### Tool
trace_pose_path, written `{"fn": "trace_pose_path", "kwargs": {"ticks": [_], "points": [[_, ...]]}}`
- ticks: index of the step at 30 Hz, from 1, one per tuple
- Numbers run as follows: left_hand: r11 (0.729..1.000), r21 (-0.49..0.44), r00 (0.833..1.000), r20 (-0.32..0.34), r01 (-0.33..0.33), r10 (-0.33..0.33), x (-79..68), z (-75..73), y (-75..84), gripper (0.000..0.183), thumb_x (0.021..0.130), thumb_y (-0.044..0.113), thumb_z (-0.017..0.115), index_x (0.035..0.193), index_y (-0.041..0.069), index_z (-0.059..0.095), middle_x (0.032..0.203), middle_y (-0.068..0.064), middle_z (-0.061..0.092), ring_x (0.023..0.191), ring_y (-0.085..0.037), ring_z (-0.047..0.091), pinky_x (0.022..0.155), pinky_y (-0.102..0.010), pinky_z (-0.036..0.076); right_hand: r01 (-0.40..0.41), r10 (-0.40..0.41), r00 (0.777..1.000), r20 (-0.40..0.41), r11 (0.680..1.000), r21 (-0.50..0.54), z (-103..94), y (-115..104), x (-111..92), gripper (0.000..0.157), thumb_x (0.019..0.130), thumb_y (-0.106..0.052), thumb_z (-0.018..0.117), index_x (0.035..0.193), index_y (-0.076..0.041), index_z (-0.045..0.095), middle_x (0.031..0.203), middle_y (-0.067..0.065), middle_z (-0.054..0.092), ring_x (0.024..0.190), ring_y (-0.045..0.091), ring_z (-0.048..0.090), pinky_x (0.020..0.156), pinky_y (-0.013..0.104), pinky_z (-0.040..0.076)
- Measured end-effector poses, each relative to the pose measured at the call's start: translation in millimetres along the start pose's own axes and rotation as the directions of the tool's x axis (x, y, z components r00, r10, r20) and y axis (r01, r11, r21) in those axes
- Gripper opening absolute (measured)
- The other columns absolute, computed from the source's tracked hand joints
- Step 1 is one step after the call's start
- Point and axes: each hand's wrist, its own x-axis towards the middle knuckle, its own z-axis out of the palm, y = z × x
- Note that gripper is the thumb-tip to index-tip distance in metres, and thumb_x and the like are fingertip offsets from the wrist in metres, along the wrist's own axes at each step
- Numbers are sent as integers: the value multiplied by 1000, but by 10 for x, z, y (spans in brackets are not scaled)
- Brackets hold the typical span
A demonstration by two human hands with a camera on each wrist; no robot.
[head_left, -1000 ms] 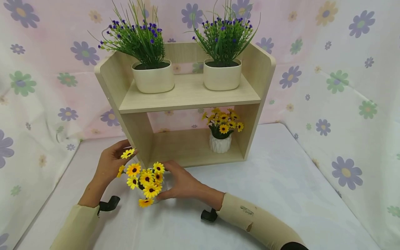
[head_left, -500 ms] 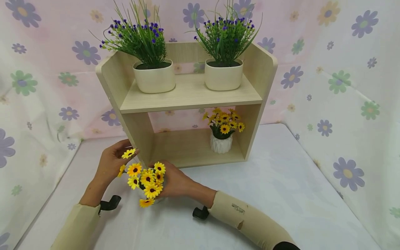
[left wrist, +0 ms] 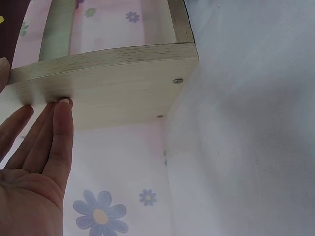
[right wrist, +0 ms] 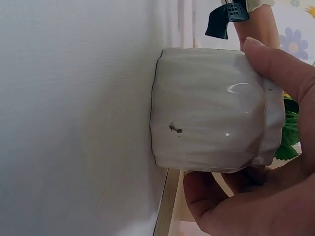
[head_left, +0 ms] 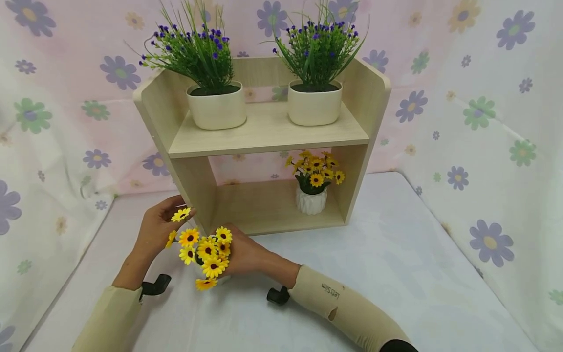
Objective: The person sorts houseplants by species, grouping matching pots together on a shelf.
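A white ribbed flower pot (right wrist: 211, 110) with yellow artificial daisies (head_left: 206, 249) stands on the table before the shelf's lower left corner. My right hand (head_left: 246, 252) holds this pot, thumb on one side and fingers on the other; in the head view the blooms mostly hide it. In the right wrist view the pot's base meets the white cloth. My left hand (head_left: 155, 227) rests against the wooden shelf (head_left: 264, 137) at its left side panel. Its straight fingers (left wrist: 61, 132) touch the panel's outer face, and the thumb lies at the front edge.
Two cream planters (head_left: 217, 110) with purple-flowered grass stand on the upper level. A second white pot (head_left: 311, 201) of yellow daisies sits at the right of the lower level. White cloth (head_left: 396, 274) covers the table; a floral curtain (head_left: 475, 122) surrounds it.
My right hand has moved left and closed around the daisy pot, fingers going behind the blooms. The left hand stays at the shelf's side. The pot has not visibly moved.
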Motion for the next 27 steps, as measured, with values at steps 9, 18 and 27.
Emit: {"fn": "trace_pose_path", "kwargs": {"ticks": [9,18,27], "points": [[1000,-4,1000,-2,5,-5,-19,10,0,53,96,30,68,144,13,54,137,-12,60,120,-35,62,85,-10,50,66,-66,998,-20,998,-10,6,43,7,86,71,-27,92,138,-8,41,127,-3,45,110,4,46,100,19,43],[1000,9,1000,-5,10,-10,-32,8,4,53,96,34,68,144,16,55,138,-10,60,122,-35,60,86,-9,49,85,-85,996,-39,996,9,-17,64,17,84,72,-26,92,138,-11,41,124,-4,48,107,3,49,99,20,45],[999,5,999,-12,45,-45,-15,12,12,56,98,37,63,144,7,53,133,-17,62,112,-38,66,81,-11,52,87,-84,991,-101,996,29,-199,40,27,78,74,-24,90,135,-13,43,121,-3,49,106,7,51,97,23,47]]}}
